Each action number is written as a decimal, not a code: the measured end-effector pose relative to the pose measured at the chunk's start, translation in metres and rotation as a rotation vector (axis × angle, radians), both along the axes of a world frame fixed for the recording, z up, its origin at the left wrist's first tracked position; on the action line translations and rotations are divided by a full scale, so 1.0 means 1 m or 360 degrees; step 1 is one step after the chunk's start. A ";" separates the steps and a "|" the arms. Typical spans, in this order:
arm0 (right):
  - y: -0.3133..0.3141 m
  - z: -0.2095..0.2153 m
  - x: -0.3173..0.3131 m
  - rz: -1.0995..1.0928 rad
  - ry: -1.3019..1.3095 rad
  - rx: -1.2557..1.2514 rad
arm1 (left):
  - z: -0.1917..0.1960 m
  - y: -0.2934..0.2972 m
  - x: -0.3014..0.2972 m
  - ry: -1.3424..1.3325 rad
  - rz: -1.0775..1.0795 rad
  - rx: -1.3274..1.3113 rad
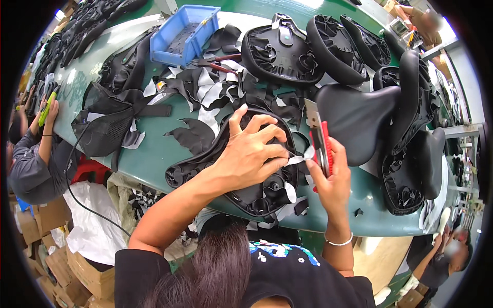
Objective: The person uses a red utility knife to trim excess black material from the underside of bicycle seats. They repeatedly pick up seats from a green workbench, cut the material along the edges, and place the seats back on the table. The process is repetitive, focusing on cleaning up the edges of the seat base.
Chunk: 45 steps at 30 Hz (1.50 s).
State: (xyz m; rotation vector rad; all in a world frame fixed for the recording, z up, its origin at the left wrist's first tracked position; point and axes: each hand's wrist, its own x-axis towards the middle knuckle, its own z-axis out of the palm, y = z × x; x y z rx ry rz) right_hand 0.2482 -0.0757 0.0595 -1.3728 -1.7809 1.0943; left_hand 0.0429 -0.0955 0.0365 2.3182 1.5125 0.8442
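An upturned black saddle lies at the near edge of the green table, its hollow underside and folded cover edges facing up. My left hand rests over it, fingers bent and closed on a pale-backed strip of cover material at the saddle's right rim. In my right hand is a red utility knife, its broad metal end pointing up and away. That hand is close beside the strip, at the saddle's right side. My left fingers hide part of the saddle's middle.
Cut black and white scraps cover the table beyond the saddle. A blue bin stands at the far left, near a black mesh bag. Several finished-looking saddles crowd the right. Another person works at the left edge.
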 end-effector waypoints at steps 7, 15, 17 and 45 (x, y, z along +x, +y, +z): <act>0.000 0.003 -0.019 0.0275 0.0035 0.0369 | -0.010 0.006 0.013 0.0110 0.0067 0.0184; -0.010 0.017 0.025 0.0563 -0.0760 0.0460 | -0.007 0.008 0.009 -0.0150 0.0296 0.0226; -0.025 0.031 0.028 0.0581 -0.0910 0.0388 | 0.001 0.012 0.008 -0.0198 0.0448 0.0433; -0.006 0.063 0.033 0.0873 -0.1401 0.0626 | 0.033 0.032 -0.039 -0.0801 -0.1103 -0.0258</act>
